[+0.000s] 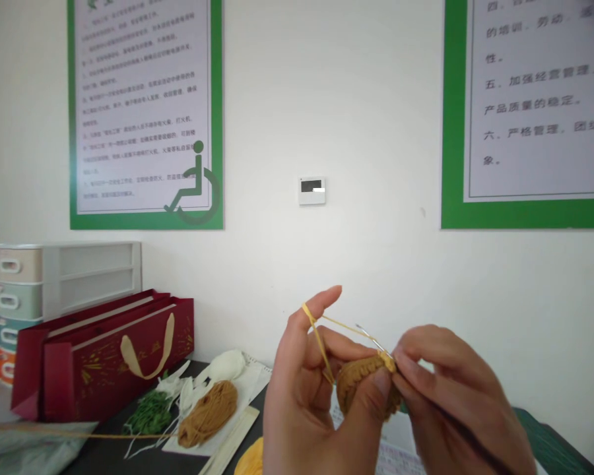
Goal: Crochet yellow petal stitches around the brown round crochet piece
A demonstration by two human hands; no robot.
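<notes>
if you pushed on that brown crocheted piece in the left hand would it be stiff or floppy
The brown crocheted piece would probably give softly but keep some shape, as its stitches look thick and closely packed. It is likely light, since the left hand pinches it by thumb and fingers. Its ridged surface should resist slipping.

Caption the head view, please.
Left hand, looped with yellow yarn, holds a brown crochet piece; right hand holds a hook.
</notes>
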